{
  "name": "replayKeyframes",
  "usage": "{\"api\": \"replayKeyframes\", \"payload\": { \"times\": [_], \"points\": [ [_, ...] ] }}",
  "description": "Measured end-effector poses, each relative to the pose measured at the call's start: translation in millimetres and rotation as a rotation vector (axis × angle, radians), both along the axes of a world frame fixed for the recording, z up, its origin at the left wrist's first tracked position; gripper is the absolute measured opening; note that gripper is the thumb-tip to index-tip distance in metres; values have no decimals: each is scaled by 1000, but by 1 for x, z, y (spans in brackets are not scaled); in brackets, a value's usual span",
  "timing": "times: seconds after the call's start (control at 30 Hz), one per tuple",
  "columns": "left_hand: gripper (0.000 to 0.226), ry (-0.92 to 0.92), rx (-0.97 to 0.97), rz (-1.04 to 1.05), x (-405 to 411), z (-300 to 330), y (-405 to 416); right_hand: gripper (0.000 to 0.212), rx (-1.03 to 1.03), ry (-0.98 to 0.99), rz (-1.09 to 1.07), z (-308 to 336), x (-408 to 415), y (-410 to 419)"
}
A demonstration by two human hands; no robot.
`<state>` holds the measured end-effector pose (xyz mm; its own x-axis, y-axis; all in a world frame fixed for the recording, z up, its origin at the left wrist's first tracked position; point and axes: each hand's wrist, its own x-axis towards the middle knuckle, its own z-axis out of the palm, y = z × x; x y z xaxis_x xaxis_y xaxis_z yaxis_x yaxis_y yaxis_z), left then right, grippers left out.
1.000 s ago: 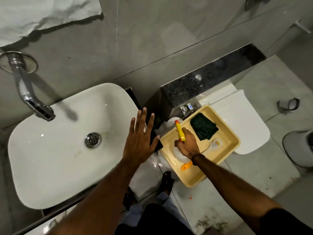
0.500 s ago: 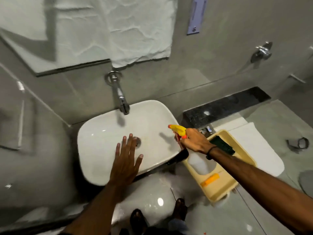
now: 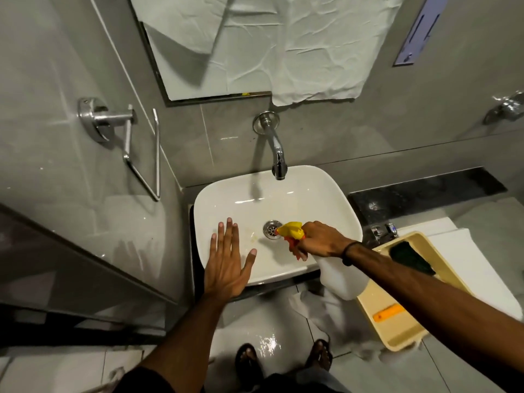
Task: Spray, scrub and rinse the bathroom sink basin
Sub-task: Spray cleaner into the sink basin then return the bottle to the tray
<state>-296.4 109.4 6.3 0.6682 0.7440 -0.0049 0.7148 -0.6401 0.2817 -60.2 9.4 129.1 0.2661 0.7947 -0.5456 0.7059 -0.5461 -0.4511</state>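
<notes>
- The white sink basin (image 3: 283,205) sits under a chrome wall tap (image 3: 273,146), whose spout hangs over the basin's back edge.
- The round metal drain (image 3: 270,228) lies near the middle of the basin floor, with a faint yellowish stain just to its left.
- The right hand (image 3: 320,239) is closed around the neck of a spray bottle (image 3: 340,276); its yellow nozzle (image 3: 290,229) points at the drain, and the translucent body hangs past the basin's front-right rim.
- The left hand (image 3: 228,265) is spread flat, fingers apart, over the basin's front-left part; whether it touches the surface cannot be told.
- To the right, a beige tray (image 3: 397,336) holds a dark green scrub pad (image 3: 408,256) at its far end and an orange item (image 3: 388,312) nearer the front.
- Crumpled white paper (image 3: 312,46) covers the mirror above the tap.
</notes>
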Motion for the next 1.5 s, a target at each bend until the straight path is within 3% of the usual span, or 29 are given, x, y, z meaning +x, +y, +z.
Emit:
{"api": "replayKeyframes", "payload": {
  "times": [0.33,0.63,0.83,0.97,1.17,1.4,1.5],
  "points": [
    [84,-2,-3,2,2,-2,1,17,43,30,-36,-3,-1,1],
    [85,4,-17,-2,1,-2,0,24,-35,-102,-61,5,35,-21],
    [84,-3,-28,-19,1,-1,0,33,12,-190,-202,6,55,-36],
    [85,-23,-45,-37,6,0,-1,46,27,-136,-224,8,66,-43],
    [82,-79,-51,-170,43,2,-12,49,124,-64,-215,2,84,-60],
    [81,-64,-77,-373,139,9,-55,87,408,-116,-538,-18,127,-122],
    [80,-58,-75,-443,185,12,-77,83,429,-184,-677,-33,148,-150]
  ]
}}
